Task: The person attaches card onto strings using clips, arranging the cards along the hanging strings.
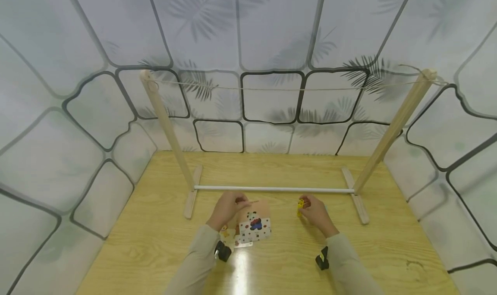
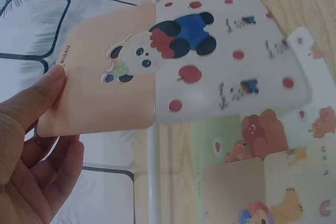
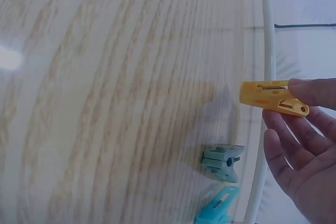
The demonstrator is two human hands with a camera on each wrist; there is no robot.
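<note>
Between thumb and fingers, my left hand pinches the peach edge of a panda card. The card is held up, its other half white with red apples. Below it in the left wrist view are a bear card and a lion card, partly covered. My right hand grips a yellow clothespin by its handle end, off to the right of the card. Beneath that hand a dark green clothespin and a turquoise clothespin lie on the table.
Behind the hands stands a wooden frame: left post, right post, with a thin string tied between their tops. A white rod joins the bases. Patterned fabric surrounds the wooden table.
</note>
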